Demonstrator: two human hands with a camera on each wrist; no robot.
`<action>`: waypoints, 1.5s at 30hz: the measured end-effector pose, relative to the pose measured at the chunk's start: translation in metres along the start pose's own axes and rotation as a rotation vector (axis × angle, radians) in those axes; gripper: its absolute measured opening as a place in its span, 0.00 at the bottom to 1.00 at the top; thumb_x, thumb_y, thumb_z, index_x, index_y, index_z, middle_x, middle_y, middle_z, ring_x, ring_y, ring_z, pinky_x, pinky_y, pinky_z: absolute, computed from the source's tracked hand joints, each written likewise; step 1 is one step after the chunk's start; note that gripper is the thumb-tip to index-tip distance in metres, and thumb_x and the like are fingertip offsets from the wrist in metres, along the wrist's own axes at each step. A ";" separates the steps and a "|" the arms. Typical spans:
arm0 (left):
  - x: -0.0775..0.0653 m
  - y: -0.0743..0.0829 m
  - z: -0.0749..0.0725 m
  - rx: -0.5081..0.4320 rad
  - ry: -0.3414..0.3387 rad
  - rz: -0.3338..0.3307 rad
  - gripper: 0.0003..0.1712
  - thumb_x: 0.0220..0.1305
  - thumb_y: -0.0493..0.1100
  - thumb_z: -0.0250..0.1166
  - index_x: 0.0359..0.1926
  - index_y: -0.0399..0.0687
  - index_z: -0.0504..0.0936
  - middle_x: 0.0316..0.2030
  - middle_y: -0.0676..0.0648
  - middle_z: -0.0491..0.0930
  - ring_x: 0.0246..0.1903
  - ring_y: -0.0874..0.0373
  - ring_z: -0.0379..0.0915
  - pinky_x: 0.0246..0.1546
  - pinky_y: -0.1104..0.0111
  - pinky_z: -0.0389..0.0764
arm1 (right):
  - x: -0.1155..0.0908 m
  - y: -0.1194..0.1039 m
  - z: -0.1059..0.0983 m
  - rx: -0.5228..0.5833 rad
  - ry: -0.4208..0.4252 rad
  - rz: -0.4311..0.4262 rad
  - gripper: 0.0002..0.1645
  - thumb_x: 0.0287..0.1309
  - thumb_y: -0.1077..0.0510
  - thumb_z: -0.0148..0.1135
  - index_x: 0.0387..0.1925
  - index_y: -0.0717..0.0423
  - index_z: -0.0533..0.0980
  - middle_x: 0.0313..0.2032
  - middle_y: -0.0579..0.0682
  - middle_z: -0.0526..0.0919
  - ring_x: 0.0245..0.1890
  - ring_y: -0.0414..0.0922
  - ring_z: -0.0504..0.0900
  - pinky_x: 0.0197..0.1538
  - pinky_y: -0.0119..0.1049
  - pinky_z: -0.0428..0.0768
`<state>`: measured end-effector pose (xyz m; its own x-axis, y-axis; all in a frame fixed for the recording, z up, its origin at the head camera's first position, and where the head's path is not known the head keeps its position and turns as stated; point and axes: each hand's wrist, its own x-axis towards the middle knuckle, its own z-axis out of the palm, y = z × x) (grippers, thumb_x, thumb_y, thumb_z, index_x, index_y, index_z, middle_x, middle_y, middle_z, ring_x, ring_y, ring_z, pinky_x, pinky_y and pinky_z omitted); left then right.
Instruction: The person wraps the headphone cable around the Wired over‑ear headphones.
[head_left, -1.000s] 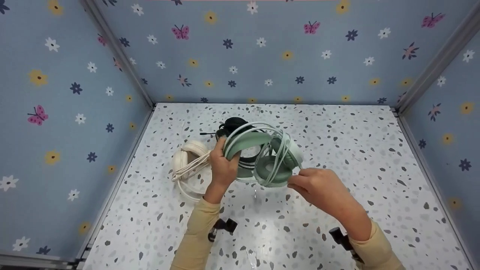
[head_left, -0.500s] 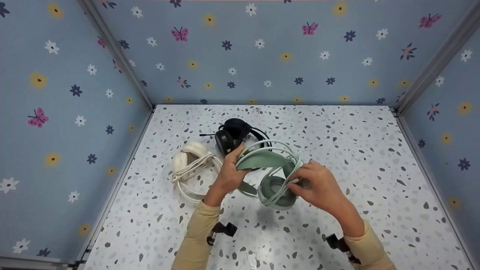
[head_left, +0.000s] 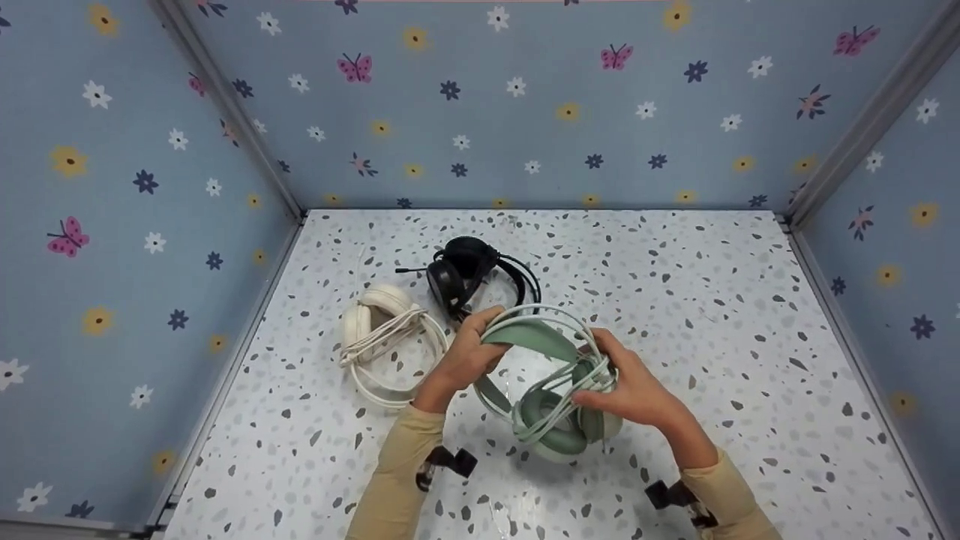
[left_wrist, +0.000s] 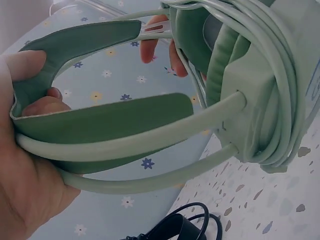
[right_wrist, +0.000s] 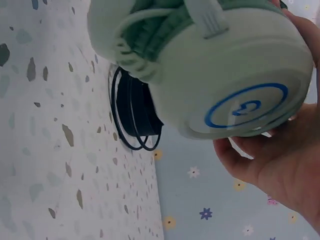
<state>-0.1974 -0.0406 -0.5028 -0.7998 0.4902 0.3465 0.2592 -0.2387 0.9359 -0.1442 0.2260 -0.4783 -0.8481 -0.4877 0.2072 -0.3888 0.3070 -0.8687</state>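
Pale green headphones [head_left: 531, 336] are held up over the speckled table, with their light green cable [left_wrist: 270, 55] wound around the ear cups. My left hand [head_left: 463, 358] grips the headband, its thumb on the dark green inner strap [left_wrist: 115, 132] in the left wrist view. On the other side, my right hand [head_left: 636, 384] holds an ear cup [right_wrist: 240, 75] and the cable by it, fingers spread around them. That ear cup shows a blue oval mark in the right wrist view. Some right fingertips are hidden behind the headphones.
Cream headphones [head_left: 358, 328] with a bundled cable lie left of my left hand. A black headset [head_left: 448, 285] with a thin microphone lies behind my hands. Blue flowered panels [head_left: 517, 112] enclose the back and sides of the speckled table [head_left: 720, 315].
Both hands have brought the green headphones nearer to me and lower, uncovering the black headset. My right hand has changed from pinching the cable to holding an ear cup with the cable.
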 end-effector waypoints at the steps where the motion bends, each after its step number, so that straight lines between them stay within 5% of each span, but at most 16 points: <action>1: 0.001 0.001 0.000 0.025 0.013 -0.014 0.03 0.63 0.32 0.57 0.33 0.34 0.71 0.13 0.53 0.60 0.09 0.61 0.52 0.10 0.69 0.56 | -0.001 0.000 0.001 0.017 0.009 0.012 0.45 0.47 0.61 0.74 0.66 0.59 0.63 0.54 0.51 0.77 0.51 0.50 0.77 0.52 0.45 0.75; 8: 0.011 0.011 -0.001 0.224 0.009 -0.136 0.02 0.64 0.34 0.61 0.35 0.41 0.74 0.18 0.55 0.62 0.15 0.62 0.54 0.23 0.69 0.65 | -0.003 0.001 0.005 0.064 0.101 0.061 0.44 0.46 0.61 0.74 0.65 0.56 0.66 0.54 0.51 0.77 0.49 0.49 0.77 0.49 0.43 0.75; 12: 0.016 0.021 -0.003 0.220 -0.025 -0.213 0.20 0.65 0.36 0.62 0.55 0.32 0.71 0.38 0.44 0.76 0.33 0.58 0.72 0.39 0.66 0.75 | -0.003 0.014 0.004 0.129 0.135 0.071 0.42 0.46 0.63 0.73 0.64 0.57 0.67 0.53 0.56 0.77 0.48 0.53 0.77 0.48 0.40 0.75; 14: 0.015 0.025 -0.006 0.207 -0.013 -0.240 0.28 0.67 0.37 0.60 0.64 0.32 0.64 0.52 0.36 0.72 0.46 0.51 0.74 0.47 0.62 0.76 | -0.003 0.026 0.003 0.191 0.155 0.100 0.40 0.47 0.65 0.73 0.63 0.57 0.67 0.51 0.59 0.78 0.47 0.54 0.78 0.47 0.38 0.76; 16: 0.012 0.027 -0.008 0.215 0.037 -0.228 0.30 0.69 0.39 0.58 0.67 0.35 0.60 0.56 0.33 0.68 0.51 0.46 0.72 0.51 0.59 0.74 | -0.005 0.038 0.001 0.269 0.186 0.140 0.37 0.48 0.67 0.71 0.60 0.59 0.68 0.49 0.62 0.78 0.46 0.55 0.79 0.47 0.38 0.78; 22: -0.008 0.028 -0.012 0.191 0.227 -0.152 0.24 0.74 0.44 0.50 0.64 0.38 0.62 0.50 0.35 0.71 0.48 0.42 0.74 0.51 0.53 0.73 | -0.006 0.059 -0.014 0.461 0.343 0.327 0.28 0.54 0.67 0.67 0.54 0.62 0.66 0.45 0.63 0.78 0.40 0.50 0.81 0.42 0.39 0.81; 27: -0.034 0.015 -0.016 0.102 0.205 -0.187 0.21 0.78 0.44 0.41 0.61 0.35 0.66 0.44 0.31 0.75 0.43 0.35 0.77 0.48 0.45 0.73 | 0.001 0.073 -0.040 0.510 0.418 0.517 0.27 0.60 0.59 0.64 0.56 0.59 0.62 0.41 0.53 0.75 0.38 0.45 0.80 0.41 0.37 0.80; 32: -0.049 0.003 -0.012 0.060 0.179 -0.253 0.22 0.79 0.41 0.36 0.58 0.29 0.68 0.41 0.27 0.74 0.42 0.29 0.75 0.46 0.44 0.73 | 0.012 0.096 -0.073 0.602 0.447 0.669 0.41 0.61 0.49 0.63 0.67 0.56 0.54 0.49 0.52 0.70 0.42 0.41 0.78 0.44 0.35 0.79; 37: -0.058 0.005 -0.003 0.044 0.156 -0.281 0.22 0.77 0.35 0.32 0.56 0.22 0.67 0.41 0.21 0.71 0.42 0.24 0.73 0.46 0.41 0.72 | 0.029 0.124 -0.102 0.688 0.472 0.756 0.31 0.59 0.44 0.64 0.55 0.49 0.59 0.46 0.51 0.70 0.39 0.44 0.77 0.44 0.44 0.76; 41: -0.061 0.012 0.007 0.037 0.155 -0.303 0.22 0.78 0.36 0.33 0.54 0.22 0.68 0.40 0.21 0.71 0.41 0.24 0.72 0.44 0.48 0.75 | 0.043 0.147 -0.118 0.740 0.481 0.842 0.31 0.55 0.41 0.67 0.52 0.51 0.66 0.42 0.49 0.74 0.40 0.46 0.76 0.46 0.47 0.72; 45: -0.063 0.008 0.013 0.036 0.166 -0.312 0.22 0.78 0.37 0.34 0.52 0.22 0.69 0.39 0.22 0.72 0.40 0.26 0.73 0.41 0.58 0.76 | 0.054 0.158 -0.130 0.777 0.500 0.969 0.39 0.51 0.37 0.69 0.60 0.48 0.65 0.47 0.48 0.72 0.47 0.46 0.74 0.51 0.46 0.72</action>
<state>-0.1380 -0.0629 -0.5158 -0.9197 0.3914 0.0317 0.0055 -0.0680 0.9977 -0.2983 0.3545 -0.5463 -0.7682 0.0611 -0.6373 0.6029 -0.2659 -0.7522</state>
